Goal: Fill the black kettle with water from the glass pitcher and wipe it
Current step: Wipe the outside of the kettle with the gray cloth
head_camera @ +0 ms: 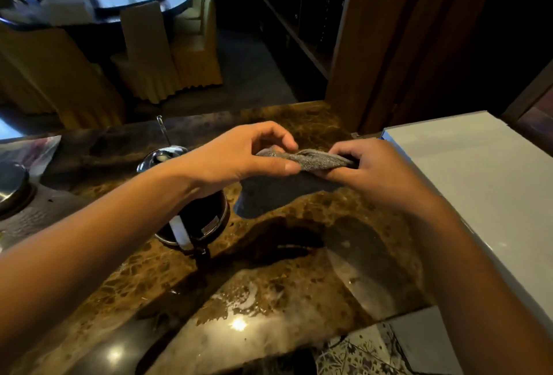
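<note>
A kettle stands on the counter at left, under the left forearm; a cloth is held between both hands above the counter.

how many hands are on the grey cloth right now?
2. The left hand pinches the grey cloth at its left end; the right hand grips its right end, above the marble counter. No other hands in view.

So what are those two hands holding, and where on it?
A grey cloth: the left hand and right hand each pinch its bunched top edge, the rest hanging.
</note>
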Demonstrator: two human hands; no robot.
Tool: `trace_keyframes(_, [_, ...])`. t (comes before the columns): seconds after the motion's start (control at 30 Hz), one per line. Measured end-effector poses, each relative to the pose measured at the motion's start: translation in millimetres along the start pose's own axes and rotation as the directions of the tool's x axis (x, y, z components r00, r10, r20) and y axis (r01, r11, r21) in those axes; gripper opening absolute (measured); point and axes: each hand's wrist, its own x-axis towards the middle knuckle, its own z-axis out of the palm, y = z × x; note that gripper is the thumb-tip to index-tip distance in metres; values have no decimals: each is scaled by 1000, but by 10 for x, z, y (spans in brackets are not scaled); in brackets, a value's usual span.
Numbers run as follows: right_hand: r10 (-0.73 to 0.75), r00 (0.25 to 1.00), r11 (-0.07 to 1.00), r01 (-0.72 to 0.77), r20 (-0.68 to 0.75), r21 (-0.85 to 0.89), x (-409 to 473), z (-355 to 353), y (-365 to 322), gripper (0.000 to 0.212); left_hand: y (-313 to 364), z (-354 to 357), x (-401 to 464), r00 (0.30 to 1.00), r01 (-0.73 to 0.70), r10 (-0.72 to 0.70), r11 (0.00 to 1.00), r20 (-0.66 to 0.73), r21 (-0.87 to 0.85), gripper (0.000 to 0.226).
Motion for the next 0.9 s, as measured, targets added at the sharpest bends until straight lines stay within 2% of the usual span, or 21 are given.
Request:
trace_keyframes(0.17, [-104,995,993,104,-4,60,345,-208,316,12,-36,91,386,972,-18,18,1000,-235,4,14])
trace_keyframes(0.3, [-78,997,994,77,-16,-79,697,-183,622,13,-72,93,791,947,88,-33,983,-320,160,25])
trace_keyframes(0.43, [-68,997,982,71,24,-173,759,-194,868,8,-127,86,913,953,170,-115,968,-279,183,26])
trace_keyframes(0.57, [-36,964,941,121,262,-315,644,-376,1101,22,-227,98,789,969,240,-195,879,-149,411,9])
trace_keyframes(0.6, [-50,956,947,137,287,-292,590,-432,1124,21,-228,146,746,972,233,-207,872,-106,430,8])
trace_keyframes(0.67, [-106,942,968,171,319,-181,452,-546,1081,19,-184,211,615,978,202,-205,915,-30,348,7])
trace_keyframes(0.8, [-163,932,978,109,325,177,226,-812,960,12,-57,165,478,986,157,-164,979,42,132,18])
trace_keyframes(0.83, [-159,939,977,104,306,188,224,-826,984,12,-68,145,495,986,164,-167,981,25,105,21])
trace_keyframes(0.9, [-99,953,995,89,286,49,302,-676,1118,16,-195,154,547,974,221,-225,967,21,130,22])
